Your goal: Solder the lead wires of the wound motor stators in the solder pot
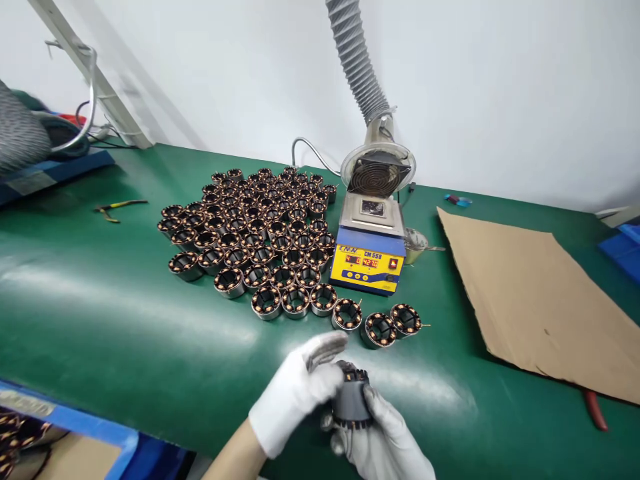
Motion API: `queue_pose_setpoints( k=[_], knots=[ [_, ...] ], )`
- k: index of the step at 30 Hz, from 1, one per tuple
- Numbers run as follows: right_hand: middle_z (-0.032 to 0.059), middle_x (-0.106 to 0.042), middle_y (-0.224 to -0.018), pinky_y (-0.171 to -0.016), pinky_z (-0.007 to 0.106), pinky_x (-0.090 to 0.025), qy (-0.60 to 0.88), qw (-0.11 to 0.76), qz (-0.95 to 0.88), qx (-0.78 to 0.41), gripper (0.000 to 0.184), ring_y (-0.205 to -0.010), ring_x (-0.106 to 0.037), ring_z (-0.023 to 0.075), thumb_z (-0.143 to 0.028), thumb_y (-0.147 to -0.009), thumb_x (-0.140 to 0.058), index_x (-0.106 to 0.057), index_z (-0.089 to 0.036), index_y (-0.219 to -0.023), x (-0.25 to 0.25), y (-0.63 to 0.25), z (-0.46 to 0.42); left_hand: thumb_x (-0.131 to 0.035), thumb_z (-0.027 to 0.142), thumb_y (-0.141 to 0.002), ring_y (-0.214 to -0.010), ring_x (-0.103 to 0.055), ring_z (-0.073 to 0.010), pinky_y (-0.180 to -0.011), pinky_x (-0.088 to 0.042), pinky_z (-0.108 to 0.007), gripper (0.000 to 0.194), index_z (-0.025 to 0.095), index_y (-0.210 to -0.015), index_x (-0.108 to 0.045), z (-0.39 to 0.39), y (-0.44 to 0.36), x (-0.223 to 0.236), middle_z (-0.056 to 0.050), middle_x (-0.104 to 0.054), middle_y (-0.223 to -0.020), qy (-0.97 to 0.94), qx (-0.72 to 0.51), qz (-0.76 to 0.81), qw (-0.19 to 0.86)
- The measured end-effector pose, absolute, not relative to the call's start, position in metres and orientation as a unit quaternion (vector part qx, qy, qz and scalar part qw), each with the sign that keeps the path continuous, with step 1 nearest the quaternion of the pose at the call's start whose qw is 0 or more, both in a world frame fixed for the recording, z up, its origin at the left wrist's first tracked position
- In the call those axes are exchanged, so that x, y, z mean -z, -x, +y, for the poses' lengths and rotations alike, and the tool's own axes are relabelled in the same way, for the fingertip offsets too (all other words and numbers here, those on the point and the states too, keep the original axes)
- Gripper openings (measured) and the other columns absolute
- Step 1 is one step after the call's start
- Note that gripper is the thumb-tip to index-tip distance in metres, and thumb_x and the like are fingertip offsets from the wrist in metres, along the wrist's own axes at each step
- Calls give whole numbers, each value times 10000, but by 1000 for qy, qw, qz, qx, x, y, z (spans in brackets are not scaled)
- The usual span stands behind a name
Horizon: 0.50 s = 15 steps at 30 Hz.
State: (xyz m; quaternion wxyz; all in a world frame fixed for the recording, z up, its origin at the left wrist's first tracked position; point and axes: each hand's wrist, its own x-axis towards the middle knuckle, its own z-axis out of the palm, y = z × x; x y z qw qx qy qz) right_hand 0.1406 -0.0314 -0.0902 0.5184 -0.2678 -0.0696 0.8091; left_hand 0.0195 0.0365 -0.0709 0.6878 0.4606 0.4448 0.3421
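Both my hands wear white gloves with grey-stained fingers. My right hand is wrapped round a motor stator, a dark grey ring with black teeth at its rims and copper windings inside. It holds the stator tilted above the green table near its front edge. My left hand is at the stator's upper left, its thumb by the rim and its fingers stretched out above, apart from the thumb. Just beyond the hands stand several more stators, the nearest a stator with copper coils facing up.
Rows of stators fill the table's middle. Behind stands a yellow and blue solder pot with a lit display, under a fume hose. Brown cardboard lies right, pliers left. A blue bin is at lower left.
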Motion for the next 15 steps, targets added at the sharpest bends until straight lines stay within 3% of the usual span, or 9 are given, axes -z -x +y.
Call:
queue_pose_setpoints(
  k=[1, 4, 6, 8, 10, 12, 15],
  knots=[
    [43, -689, -875, -579, 238, -492, 269, 529, -68, -802, 291, -703, -650, 154, -396, -753, -721, -652, -191, -948, 90, -139, -31, -682, 320, -607, -1000, -602, -287, -910, -468, -374, 453, 184, -1038, -653, 32, -21, 71, -57, -686, -1018, -491, -330, 451, 669],
    [-11, -672, -769, -592, 237, -491, 296, 551, -64, -778, 227, -621, -618, 117, -338, -714, -768, -646, -225, -869, 90, -135, -33, -600, 278, -646, -879, -626, -266, -830, -492, -347, 205, 200, -790, -722, 21, -31, 67, -50, -707, -855, -523, -356, 477, 610],
    [-3, -673, -758, -579, 235, -488, 312, 546, -65, -775, 261, -622, -621, 125, -325, -725, -760, -648, -235, -943, 90, -135, -34, -605, 340, -676, -596, -611, -199, -545, -499, -276, 208, 187, -763, -716, 19, -37, 65, -47, -699, -745, -434, -383, 506, 640],
    [38, -688, -799, -526, 210, -471, 290, 527, -70, -795, 314, -651, -640, 144, -374, -750, -726, -657, -208, -1007, 90, -139, -34, -678, 412, -664, -442, -540, -146, -380, -397, -218, 307, 162, -842, -695, 24, -39, 65, -37, -678, -653, -311, -403, 524, 683],
    [70, -694, -870, -467, 180, -443, 252, 500, -75, -825, 385, -669, -654, 152, -491, -755, -675, -681, -178, -978, 92, -143, -33, -764, 459, -611, -481, -571, -150, -459, -457, -214, 396, 144, -831, -665, 31, -34, 70, -23, -649, -586, -228, -479, 504, 682],
    [82, -691, -959, -457, 185, -444, 269, 467, -116, -834, 540, -678, -662, 154, -657, -774, -521, -679, -188, -988, 93, -146, -30, -788, 486, -609, -678, -647, -194, -702, -522, -266, 447, 144, -861, -650, 35, -27, 77, -33, -660, -630, -202, -540, 483, 658],
    [100, -678, -1069, -545, 277, -496, 497, 313, -382, -714, 672, -764, -668, 176, -630, -886, -133, -559, -230, -1217, 90, -148, -26, -817, 365, -588, -873, -644, -254, -813, -513, -336, 523, 164, -1038, -641, 28, -17, 84, -90, -685, -925, -324, -446, 458, 698]
  ],
)
